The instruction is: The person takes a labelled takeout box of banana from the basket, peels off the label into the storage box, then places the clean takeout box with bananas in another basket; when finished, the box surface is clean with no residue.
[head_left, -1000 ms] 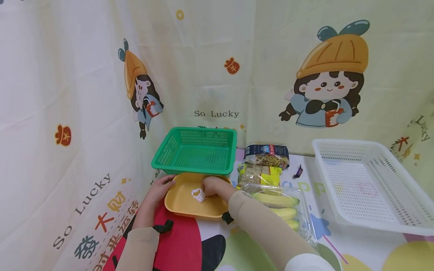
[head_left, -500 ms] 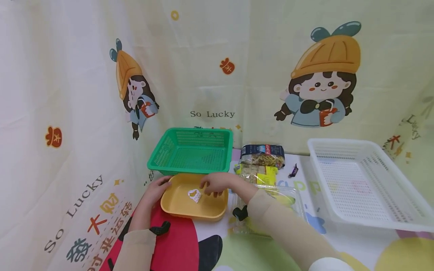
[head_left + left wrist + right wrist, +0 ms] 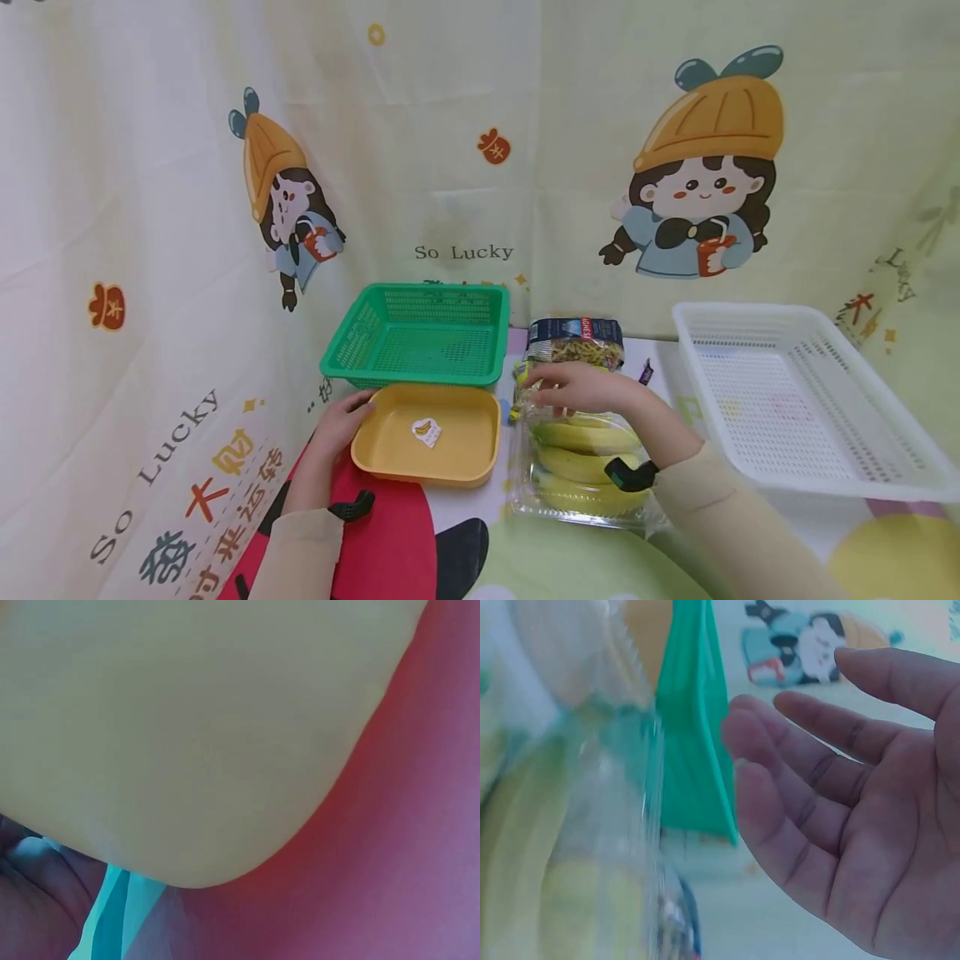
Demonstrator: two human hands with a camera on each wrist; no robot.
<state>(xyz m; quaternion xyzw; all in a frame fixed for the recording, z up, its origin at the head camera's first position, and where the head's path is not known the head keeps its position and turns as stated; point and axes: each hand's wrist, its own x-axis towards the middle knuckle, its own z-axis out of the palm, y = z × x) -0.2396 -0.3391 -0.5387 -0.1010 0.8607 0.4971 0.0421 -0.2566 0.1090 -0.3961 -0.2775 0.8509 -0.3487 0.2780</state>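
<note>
My left hand (image 3: 339,423) holds the left rim of a yellow plastic tray (image 3: 465,468), with its fingertips at the edge. A small banana sticker (image 3: 426,432) shows on the tray floor. In the left wrist view the tray's pale outer wall (image 3: 202,765) fills most of the picture and hides the fingers. My right hand (image 3: 581,388) hangs over the back edge of a clear plastic box of bananas (image 3: 585,462), fingers spread and loosely bent. Nothing lies in its palm in the right wrist view, where the box (image 3: 577,825) stands at its left, apart from the fingertips.
Behind the tray sits a green basket (image 3: 427,350). A pasta bag (image 3: 577,340) lies at the back, with a yellow packet (image 3: 520,375) partly hidden by the right hand. A small dark-wrapped sweet (image 3: 646,372) lies near a white basket (image 3: 757,312) at the right. Curtains hang behind.
My right hand has come out of the yellow tray and moved right, over the banana box. The left hand stays at the tray's rim. The head view has turned slightly right.
</note>
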